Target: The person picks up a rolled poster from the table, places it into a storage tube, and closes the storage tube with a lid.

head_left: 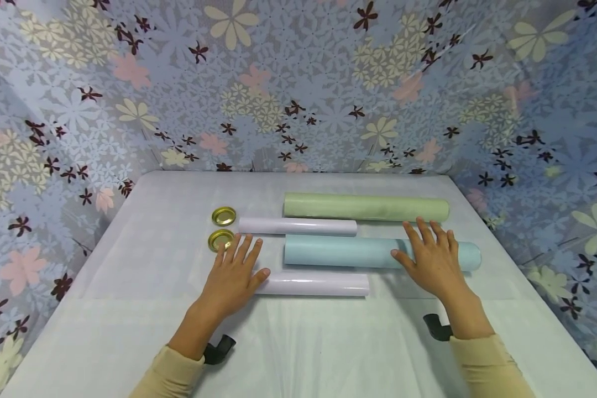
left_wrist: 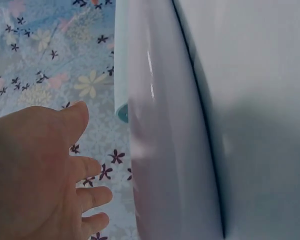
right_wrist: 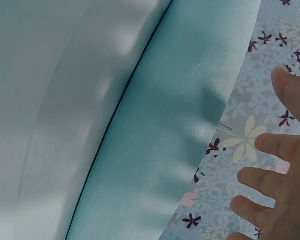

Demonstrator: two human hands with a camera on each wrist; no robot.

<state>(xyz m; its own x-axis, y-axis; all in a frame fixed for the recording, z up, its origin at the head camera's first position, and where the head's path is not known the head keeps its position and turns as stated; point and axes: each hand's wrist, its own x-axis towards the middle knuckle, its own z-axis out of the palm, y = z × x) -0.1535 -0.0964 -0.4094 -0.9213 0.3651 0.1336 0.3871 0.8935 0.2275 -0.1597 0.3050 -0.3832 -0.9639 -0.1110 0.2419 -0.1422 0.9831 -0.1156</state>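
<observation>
My left hand [head_left: 232,282], fingers spread and straight, hovers over the left end of the front white roll [head_left: 318,284] in the head view; its fingertips overlap the nearer gold lid [head_left: 221,240]. With fingers also spread, my right hand [head_left: 433,260] is above the right part of the light blue roll [head_left: 343,251]. Shadows of its fingers fall on the blue roll [right_wrist: 155,120] in the right wrist view. Both hands hold nothing. The left wrist view has the glossy white roll [left_wrist: 162,125] beside the extended fingers.
Behind lie a second white roll [head_left: 298,226], a green roll [head_left: 365,207] and another gold lid [head_left: 224,215]. All rest on a white-covered table [head_left: 318,342]. Floral fabric [head_left: 298,83] hangs at the back and sides. A black wrist mount [head_left: 220,350] shows beneath the left wrist.
</observation>
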